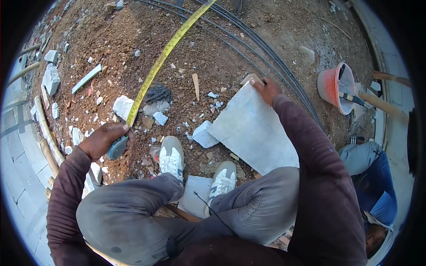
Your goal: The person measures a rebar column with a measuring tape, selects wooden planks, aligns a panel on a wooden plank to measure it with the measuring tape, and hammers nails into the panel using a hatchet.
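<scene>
My left hand is closed around a teal tape measure, thumb on top near its mouth. The yellow tape blade runs out from it, up and to the right, past the top of the view. My right hand grips the far edge of a flat, pale grey slab, with its thumb on the upper face. The slab is tilted and reaches back toward my right knee, close to a white block piece. The fingers beneath the slab are partly hidden.
Dark cables or rods curve across the rubble-strewn soil. On the right stands a red-and-white bucket with a wooden-handled tool beside it. A person in blue crouches at lower right. Bamboo poles lie beside the left block wall.
</scene>
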`<state>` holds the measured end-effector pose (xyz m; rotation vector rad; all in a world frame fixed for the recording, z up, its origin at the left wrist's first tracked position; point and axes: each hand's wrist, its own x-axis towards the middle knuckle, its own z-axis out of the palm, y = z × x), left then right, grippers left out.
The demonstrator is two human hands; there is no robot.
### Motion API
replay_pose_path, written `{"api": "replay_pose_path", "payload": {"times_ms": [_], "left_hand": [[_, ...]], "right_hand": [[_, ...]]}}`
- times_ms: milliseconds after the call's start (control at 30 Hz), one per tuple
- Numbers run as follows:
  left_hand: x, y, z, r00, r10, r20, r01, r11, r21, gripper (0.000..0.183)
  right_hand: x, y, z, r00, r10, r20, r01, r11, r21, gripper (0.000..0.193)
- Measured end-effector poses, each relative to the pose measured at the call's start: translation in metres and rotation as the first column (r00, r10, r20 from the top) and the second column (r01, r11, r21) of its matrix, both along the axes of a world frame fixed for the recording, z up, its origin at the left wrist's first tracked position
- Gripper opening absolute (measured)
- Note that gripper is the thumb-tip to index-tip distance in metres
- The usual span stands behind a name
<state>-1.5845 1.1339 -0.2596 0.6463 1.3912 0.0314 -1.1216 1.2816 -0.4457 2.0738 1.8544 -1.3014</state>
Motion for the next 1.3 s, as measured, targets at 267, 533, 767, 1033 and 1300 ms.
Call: {"api": "replay_pose_path", "payload": {"times_ms": [267,533,767,1033,1300], "left_hand": [[0.014,-0.052,-0.027,0.998,-0.066,0.009,0.067,0.986,-0.154,0.036],[0.074,-0.155,-0.091,0.985,-0.07,0.161,0.101,0.976,-0.193,0.04],[0.073,-0.163,-0.121,0.968,-0.243,0.057,0.247,0.964,-0.102,0.039],[0.087,-0.155,-0.135,0.951,-0.3,0.079,0.302,0.953,-0.012,0.039],[0.075,-0.165,-0.144,0.966,-0.223,0.133,0.229,0.973,-0.033,0.037]], "right_hand": [[-0.004,-0.009,-0.008,0.998,-0.006,-0.069,0.015,0.99,0.139,0.059],[0.008,-0.005,-0.008,0.99,-0.05,-0.133,0.053,0.999,0.013,0.059],[0.006,-0.008,-0.015,0.981,-0.009,-0.194,0.029,0.994,0.104,0.055],[0.007,-0.01,-0.015,0.983,0.023,-0.183,0.007,0.987,0.163,0.048],[0.008,-0.007,-0.014,0.981,-0.022,-0.195,0.041,0.995,0.092,0.057]]}}
